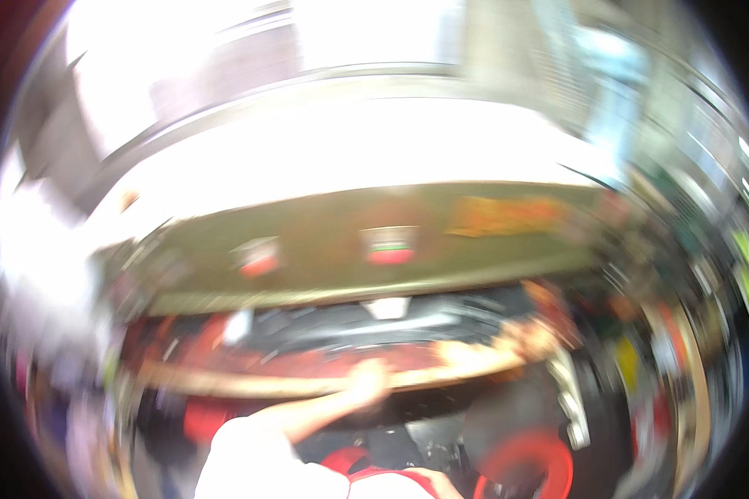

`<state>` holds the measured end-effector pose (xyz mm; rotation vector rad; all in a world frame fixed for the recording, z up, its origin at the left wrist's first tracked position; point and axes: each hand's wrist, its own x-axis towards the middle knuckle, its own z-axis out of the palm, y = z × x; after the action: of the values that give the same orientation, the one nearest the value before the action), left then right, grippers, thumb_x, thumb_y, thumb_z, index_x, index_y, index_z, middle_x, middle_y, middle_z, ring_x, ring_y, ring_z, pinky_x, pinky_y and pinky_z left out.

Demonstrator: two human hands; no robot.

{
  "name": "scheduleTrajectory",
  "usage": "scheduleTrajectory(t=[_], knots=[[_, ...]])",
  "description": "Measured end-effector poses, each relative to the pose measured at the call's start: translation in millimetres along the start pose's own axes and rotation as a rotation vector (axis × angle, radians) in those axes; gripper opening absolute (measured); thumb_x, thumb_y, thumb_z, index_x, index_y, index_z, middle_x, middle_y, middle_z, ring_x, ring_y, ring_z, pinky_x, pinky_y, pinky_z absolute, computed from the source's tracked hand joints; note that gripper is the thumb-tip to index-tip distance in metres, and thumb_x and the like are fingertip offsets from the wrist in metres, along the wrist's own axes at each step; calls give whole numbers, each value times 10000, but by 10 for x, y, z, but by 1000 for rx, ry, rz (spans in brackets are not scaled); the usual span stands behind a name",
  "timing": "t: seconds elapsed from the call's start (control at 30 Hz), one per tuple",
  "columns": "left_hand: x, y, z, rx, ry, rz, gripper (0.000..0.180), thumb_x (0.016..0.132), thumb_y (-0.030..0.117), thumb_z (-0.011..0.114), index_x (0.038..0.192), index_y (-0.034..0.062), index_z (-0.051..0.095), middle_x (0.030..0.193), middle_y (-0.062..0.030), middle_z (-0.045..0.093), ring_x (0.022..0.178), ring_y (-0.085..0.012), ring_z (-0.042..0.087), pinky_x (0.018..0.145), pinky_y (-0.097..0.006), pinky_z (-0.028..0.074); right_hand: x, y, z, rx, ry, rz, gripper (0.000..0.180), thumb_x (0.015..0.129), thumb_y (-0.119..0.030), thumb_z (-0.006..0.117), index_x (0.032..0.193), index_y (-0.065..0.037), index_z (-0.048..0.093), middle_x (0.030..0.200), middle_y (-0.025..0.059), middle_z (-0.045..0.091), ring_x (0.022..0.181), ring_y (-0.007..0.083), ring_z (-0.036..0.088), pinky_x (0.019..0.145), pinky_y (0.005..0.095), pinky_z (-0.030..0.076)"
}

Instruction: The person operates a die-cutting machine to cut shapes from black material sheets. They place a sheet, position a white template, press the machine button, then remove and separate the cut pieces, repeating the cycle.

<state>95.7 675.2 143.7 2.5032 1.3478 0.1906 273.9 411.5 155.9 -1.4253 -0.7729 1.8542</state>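
My left hand (369, 382) reaches out from a white sleeve to the pale front edge of a workbench (250, 384). It rests at or just above that edge; motion blur smears its fingers, so whether they hold anything is hidden. At the bottom of the picture a strip of bare skin, seemingly my right arm (443, 484), shows beside white and red cloth, and its fingers cannot be made out. On the bench's reddish-brown top, to the right of my left hand, lies a heap of pale yellowish pieces (508, 341). A dark strip (333, 328) runs along the back.
Behind the bench stands an olive-green panel (316, 224) with labels and a small white block (387, 308) at its foot. A red-rimmed round container (564, 470) stands below right, a red object (208, 418) below left. A person in light blue (616, 91) is at the far right.
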Motion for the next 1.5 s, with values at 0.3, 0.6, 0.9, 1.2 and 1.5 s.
scheduleTrajectory(t=[0.3,0.6,0.9,1.2,1.5], knots=[[-450,470,459,-231,551,-55,198,822,236,530,863,63,616,978,-141,577,999,-319,526,848,-452,437,721,-1302,178,-666,123,-665,215,909,-125,614,980,73,653,839,116,682,739,185,607,748,297,510],[-585,271,423,-479,128,102,165,837,258,531,825,143,648,843,-118,639,854,-304,614,740,-474,485,1875,-2102,324,-950,463,-1136,226,852,-136,693,1017,16,664,894,129,692,804,228,650,725,321,543],[-621,-138,55,-355,660,-240,158,810,217,540,856,101,637,829,-128,639,784,-320,618,643,-433,497,2145,-1793,101,-1397,471,-1404,635,765,-398,734,1184,45,558,929,163,652,765,285,635,661,382,532],[-385,-101,413,-115,989,-395,374,814,246,528,1103,10,552,1213,-211,497,1225,-364,422,1020,-473,329,2177,-1452,-83,-1572,599,-1418,1018,631,-568,794,1362,7,379,1106,271,566,815,465,584,645,522,492],[-794,-24,534,-68,702,-232,511,808,233,501,1245,-32,503,1391,-271,387,1378,-399,259,1156,-522,144,1689,-1613,327,-1285,342,-1393,955,574,-365,855,1344,-15,412,1181,214,582,962,346,618,768,472,517]])
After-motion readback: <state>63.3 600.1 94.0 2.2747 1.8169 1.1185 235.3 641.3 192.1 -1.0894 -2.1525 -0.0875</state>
